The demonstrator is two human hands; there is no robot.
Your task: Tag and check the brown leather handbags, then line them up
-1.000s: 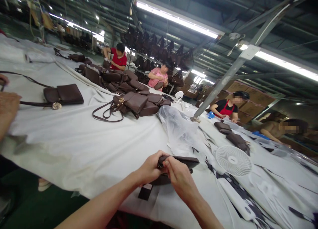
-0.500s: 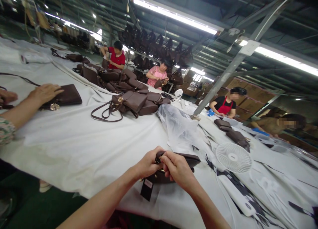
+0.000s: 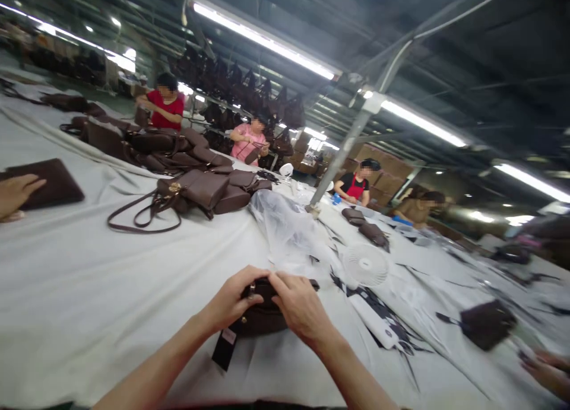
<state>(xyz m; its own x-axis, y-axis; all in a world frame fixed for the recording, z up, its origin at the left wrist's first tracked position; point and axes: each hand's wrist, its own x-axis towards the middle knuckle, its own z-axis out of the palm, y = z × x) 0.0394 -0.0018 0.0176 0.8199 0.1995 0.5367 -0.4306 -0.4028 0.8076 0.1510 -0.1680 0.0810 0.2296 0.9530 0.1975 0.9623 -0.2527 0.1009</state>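
Dark bag (image 3: 265, 322) gripped up top by left hand (image 3: 235, 298) and right hand (image 3: 299, 306), fingers curled mostly closed; black tag (image 3: 224, 349) seen left of it, white fan (image 3: 366, 264) right.

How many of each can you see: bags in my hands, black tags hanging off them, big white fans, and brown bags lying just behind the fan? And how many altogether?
Held bag: 1
Black tag: 1
Big white fan: 1
Brown bags behind it: 2
Total: 5
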